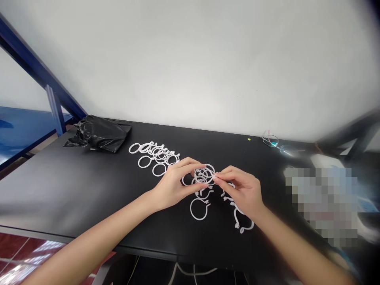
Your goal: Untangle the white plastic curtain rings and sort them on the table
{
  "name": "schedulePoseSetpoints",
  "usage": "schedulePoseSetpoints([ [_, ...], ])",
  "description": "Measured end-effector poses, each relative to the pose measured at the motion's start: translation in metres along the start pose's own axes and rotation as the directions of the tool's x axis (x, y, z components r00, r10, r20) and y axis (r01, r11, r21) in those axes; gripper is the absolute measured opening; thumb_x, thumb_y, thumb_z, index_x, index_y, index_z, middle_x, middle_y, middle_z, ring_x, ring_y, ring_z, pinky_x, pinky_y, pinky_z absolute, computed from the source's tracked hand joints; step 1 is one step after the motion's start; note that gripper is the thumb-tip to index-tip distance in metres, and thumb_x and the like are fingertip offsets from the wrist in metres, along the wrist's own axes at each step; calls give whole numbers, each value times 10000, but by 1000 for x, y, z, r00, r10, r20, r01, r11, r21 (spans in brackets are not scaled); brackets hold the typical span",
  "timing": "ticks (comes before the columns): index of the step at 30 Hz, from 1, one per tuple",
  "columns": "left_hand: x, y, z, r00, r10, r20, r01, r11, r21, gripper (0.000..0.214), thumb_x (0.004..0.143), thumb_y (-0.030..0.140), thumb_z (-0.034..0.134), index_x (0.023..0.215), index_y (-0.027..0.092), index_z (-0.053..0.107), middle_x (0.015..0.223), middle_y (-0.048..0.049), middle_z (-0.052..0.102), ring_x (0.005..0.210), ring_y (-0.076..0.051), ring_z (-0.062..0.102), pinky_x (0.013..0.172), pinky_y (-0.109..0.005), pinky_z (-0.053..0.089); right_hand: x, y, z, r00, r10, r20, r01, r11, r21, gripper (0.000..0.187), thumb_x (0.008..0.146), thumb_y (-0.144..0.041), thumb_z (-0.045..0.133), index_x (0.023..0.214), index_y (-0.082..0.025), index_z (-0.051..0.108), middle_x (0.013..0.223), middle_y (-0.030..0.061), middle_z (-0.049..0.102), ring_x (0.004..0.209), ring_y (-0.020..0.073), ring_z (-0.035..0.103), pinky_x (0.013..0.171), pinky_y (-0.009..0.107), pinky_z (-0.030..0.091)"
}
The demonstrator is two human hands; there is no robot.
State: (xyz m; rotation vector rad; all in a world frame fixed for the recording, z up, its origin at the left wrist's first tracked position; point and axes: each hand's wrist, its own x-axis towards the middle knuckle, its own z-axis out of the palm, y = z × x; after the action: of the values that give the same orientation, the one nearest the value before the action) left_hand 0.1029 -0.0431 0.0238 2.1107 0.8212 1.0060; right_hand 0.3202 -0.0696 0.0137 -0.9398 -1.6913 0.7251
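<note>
My left hand [175, 184] and my right hand [242, 192] meet over the middle of a black table [59, 190]. Both pinch a small bunch of white plastic rings [204, 175] held just above the tabletop, the left from the left side and the right by its fingertips from the right. More loose white rings [198, 209] lie under and beside my hands, one near my right wrist [243, 223]. A second group of white rings [156, 155] lies spread out farther back to the left.
A crumpled black plastic bag [97, 134] sits at the table's back left. A pair of glasses [271, 141] lies at the back right by the white wall. A blue metal frame [53, 103] stands at the left. A pixelated patch covers the right side.
</note>
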Motion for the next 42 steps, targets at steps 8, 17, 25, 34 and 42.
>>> schedulePoseSetpoints([
  [8, 3, -4, -8, 999, 15, -35, -9, 985, 174, 400, 876, 277, 666, 1247, 171, 558, 1098, -85, 644, 969, -185, 609, 887, -342, 516, 3, 3, -5, 996, 90, 27, -88, 995, -52, 139, 845, -195, 692, 969, -247, 728, 933, 41, 728, 825, 188, 700, 763, 347, 586],
  [17, 1, -35, -30, 988, -106, -114, 154, 562, 813, 226, 937, 244, 525, 1113, 152, 633, 1123, -107, 689, 1091, -307, 592, 1083, -588, 312, 5, 21, -14, 949, 215, 231, -76, 866, -494, 179, 896, -295, 614, 1022, -243, 730, 1288, 82, 646, 1197, 286, 579, 979, 518, 514],
  [25, 1, -26, -23, 995, -40, -92, 97, 612, 785, 232, 953, 268, 504, 1119, 159, 623, 1214, -113, 640, 1133, -288, 580, 1112, -590, 283, 6, 24, -11, 997, 21, 69, 14, 883, -468, 69, 842, -193, 682, 896, -209, 723, 993, 71, 722, 922, 230, 681, 825, 410, 579],
  [34, -4, -3, 0, 997, 0, 82, -15, 983, 185, 593, 913, 414, 601, 1416, 215, 356, 1339, -124, 542, 1239, -238, 523, 1045, -417, 452, 6, 0, -4, 966, -215, 141, 248, 925, -288, 116, 850, -156, 688, 947, -216, 708, 949, 61, 734, 851, 191, 697, 755, 324, 585],
  [42, -10, 1, 10, 974, -15, 225, 10, 1000, 25, 547, 999, 309, 443, 1497, 233, 228, 1259, -114, 535, 1044, -186, 589, 932, -356, 524, 2, -9, 3, 941, -269, 206, 305, 936, -174, 195, 866, -100, 622, 998, -214, 707, 864, 44, 755, 778, 186, 717, 703, 311, 603],
])
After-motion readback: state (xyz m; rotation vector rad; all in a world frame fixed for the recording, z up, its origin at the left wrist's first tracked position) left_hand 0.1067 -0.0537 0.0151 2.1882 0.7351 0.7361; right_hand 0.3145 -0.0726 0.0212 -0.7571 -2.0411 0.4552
